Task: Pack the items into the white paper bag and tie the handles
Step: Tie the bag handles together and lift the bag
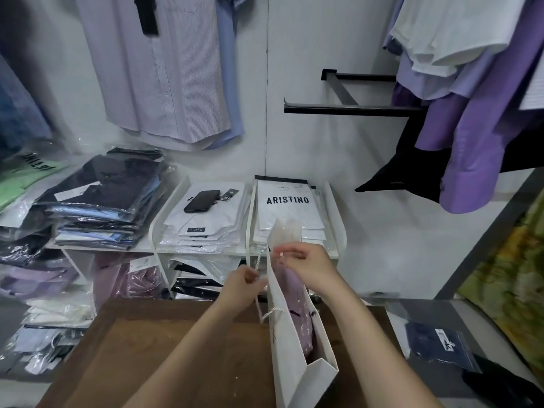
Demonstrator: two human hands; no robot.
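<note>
dark phone (202,200), perhaps, on white shirts (212,228) | ARISTINO pack (290,213) beside | purple shirts (477,142) hanging

top white shirt pack (290,214), right shelf bay: "aristino" in big black capitals across the front. above it a much smaller line of print, seemingly the same word.

white shirt pack (206,220), middle bay: small black tag at the near edge, reads roughly "h n"; the sign between the letters is unclear.

green pack (29,176), far left: black capitals, upside down, only partly legible, "...stin...".

navy pack (438,346), right: white label, print too small to read.

white paper bag (291,348): one faint mark on its side, unreadable.
</note>
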